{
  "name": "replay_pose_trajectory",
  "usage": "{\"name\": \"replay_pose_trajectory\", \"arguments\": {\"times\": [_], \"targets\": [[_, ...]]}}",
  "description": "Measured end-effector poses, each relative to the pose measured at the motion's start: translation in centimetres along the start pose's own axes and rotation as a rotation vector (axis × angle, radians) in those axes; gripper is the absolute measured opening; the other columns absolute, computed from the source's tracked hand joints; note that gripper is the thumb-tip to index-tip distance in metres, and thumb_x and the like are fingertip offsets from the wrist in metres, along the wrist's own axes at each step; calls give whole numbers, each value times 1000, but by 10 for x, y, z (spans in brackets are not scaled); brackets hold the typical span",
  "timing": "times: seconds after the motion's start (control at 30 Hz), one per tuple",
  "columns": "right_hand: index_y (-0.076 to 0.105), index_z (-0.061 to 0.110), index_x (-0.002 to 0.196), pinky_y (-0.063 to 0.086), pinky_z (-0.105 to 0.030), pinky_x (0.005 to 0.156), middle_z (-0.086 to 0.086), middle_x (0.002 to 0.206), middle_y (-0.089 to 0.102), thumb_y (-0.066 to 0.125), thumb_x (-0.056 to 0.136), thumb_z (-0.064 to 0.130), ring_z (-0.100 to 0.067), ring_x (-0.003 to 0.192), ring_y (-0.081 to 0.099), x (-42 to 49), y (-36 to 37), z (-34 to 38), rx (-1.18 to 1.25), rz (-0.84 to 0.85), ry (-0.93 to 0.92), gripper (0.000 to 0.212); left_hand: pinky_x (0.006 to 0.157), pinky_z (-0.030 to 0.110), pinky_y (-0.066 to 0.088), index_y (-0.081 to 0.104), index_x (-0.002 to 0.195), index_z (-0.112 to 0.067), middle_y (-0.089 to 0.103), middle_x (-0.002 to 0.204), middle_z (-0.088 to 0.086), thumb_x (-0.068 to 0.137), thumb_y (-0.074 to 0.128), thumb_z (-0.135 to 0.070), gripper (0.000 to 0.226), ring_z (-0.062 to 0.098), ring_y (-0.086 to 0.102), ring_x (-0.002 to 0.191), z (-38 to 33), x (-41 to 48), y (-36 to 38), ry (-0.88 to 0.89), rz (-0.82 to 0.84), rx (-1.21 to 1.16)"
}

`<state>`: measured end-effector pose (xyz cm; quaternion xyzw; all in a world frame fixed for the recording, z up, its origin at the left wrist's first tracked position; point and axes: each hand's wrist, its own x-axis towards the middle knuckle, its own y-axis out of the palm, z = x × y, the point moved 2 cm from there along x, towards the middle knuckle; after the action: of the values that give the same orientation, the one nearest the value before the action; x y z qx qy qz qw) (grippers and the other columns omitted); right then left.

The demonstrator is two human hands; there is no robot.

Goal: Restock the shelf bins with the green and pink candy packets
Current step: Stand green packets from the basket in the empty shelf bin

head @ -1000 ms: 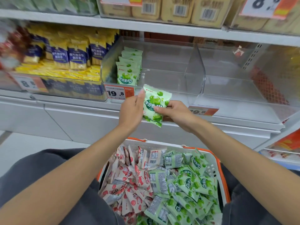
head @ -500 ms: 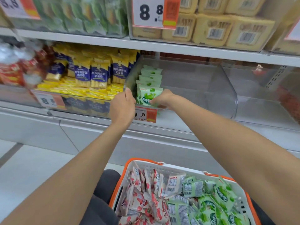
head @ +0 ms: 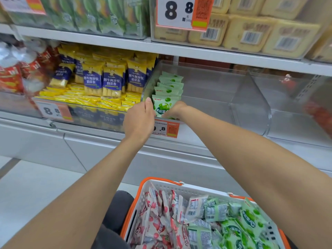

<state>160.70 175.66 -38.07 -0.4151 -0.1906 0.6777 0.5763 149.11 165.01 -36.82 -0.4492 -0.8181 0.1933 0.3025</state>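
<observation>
So far, my left hand (head: pixel 141 121) touching the front packet (head: pixel 163 106) (grip hidden) and my right hand (head: pixel 173 110) pinching its corner, only a short row of green packets (head: pixel 171 83) stands in the clear bin (head: pixel 251 103), the basket (head: pixel 194 189) full of pink and green.

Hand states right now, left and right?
Left hand: against the front green plastic candy packet in the clear plastic bin; fingers hidden, cannot tell.
Right hand: grips that packet.
</observation>
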Motion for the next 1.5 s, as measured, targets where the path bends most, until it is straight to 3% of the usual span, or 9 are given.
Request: {"name": "replay_pose_trajectory", "arguments": {"times": [0.5, 0.57, 0.67, 0.8, 0.9, 1.0, 1.13, 1.27, 1.5], "targets": [[57, 4, 115, 53, -33, 87, -10, 118, 62, 73, 79, 2, -26, 105, 61, -2, -3, -8, 137, 131, -28, 39, 67, 34, 39, 67, 79, -13, 65, 81, 3, 105, 26, -36, 54, 23, 57, 78, 1, -2, 4, 28, -17, 61], [54, 5, 90, 47, -24, 64, -8, 97, 58, 60, 89, 1, -20, 86, 58, -15, -15, -13, 69, 81, -63, 8, 67, 37, 42, 67, 80, -11, 65, 80, 5, 104, 27, -35, 52, 24, 57, 77, 1, -5, 4, 28, -43, 59], [42, 10, 67, 37, -28, 60, -6, 80, 49, 47, 94, 5, -24, 74, 51, -39, -34, -24, -93, -121, -209, 28, 64, 39, 44, 62, 77, -9, 63, 73, 5, 103, 30, -35, 49, 25, 57, 72, -3, -16, 5, 59, -83, 50], [67, 6, 103, 44, -31, 79, -11, 107, 60, 48, 89, 5, -28, 103, 56, -74, -49, -52, -188, -450, -518, 23, 59, 37, 38, 58, 71, -14, 62, 71, 6, 100, 34, -33, 42, 28, 57, 71, -15, -46, 23, 109, 42, 22], [65, 13, 106, 44, -32, 73, -5, 110, 56, 46, 93, 11, -23, 96, 56, -113, -47, -87, -269, -519, -674, 23, 61, 37, 42, 57, 73, -15, 62, 73, 4, 97, 42, -34, 33, 31, 57, 75, -18, -78, 46, 138, 253, 79], [65, 15, 99, 47, -36, 73, -5, 106, 58, 49, 91, 12, -26, 88, 58, -136, -34, -141, -331, -371, -661, 19, 62, 34, 41, 53, 67, -20, 63, 76, 4, 92, 50, -28, 26, 30, 59, 78, -8, -115, 71, 98, 529, 156], [69, 13, 105, 45, -30, 84, -6, 112, 67, 47, 91, 7, -25, 103, 61, -151, -2, -246, -431, 127, -385, 27, 77, 35, 51, 63, 81, -17, 68, 88, 1, 90, 52, -22, 16, 23, 62, 84, 16, -168, 92, 66, 850, 270], [65, -1, 107, 49, -37, 85, -17, 113, 64, 46, 93, 5, -30, 100, 62, -161, 30, -330, -742, 576, -112, 24, 70, 33, 48, 54, 61, -20, 61, 71, 0, 84, 48, -22, 23, 22, 59, 72, 37, -207, 108, 72, 1034, 369], [49, 9, 138, 45, -33, 93, -11, 133, 56, 60, 94, 34, -26, 116, 55, -175, 47, -361, -523, 514, -191, 52, 84, 39, 52, 60, 70, -20, 66, 94, -3, 90, 49, -19, 23, 18, 63, 85, 48, -216, 108, 100, 1103, 457]]}}
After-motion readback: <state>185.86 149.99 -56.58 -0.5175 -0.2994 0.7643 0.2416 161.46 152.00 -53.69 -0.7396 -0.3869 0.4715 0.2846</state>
